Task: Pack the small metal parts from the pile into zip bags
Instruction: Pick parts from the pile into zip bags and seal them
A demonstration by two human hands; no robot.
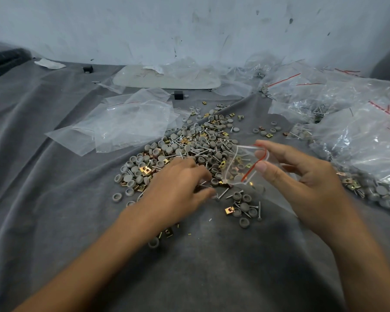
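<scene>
A pile of small parts [189, 149], grey caps, brass clips and screws, spreads over the grey cloth [54, 199] at the centre. My left hand [178, 185] lies on the pile's near edge, fingers curled down around a few screws. My right hand [302, 176] holds a small clear zip bag [241, 167] with a red strip, its mouth held wide between thumb and fingers. The bag holds a few caps and clips and hangs just right of my left hand's fingertips.
Empty zip bags [126, 122] lie left of the pile. Filled bags [358, 143] heap up at the right. A pale flat board [167, 79] and small black blocks [178, 95] sit near the back wall. A smaller cluster of parts [243, 208] lies nearer me.
</scene>
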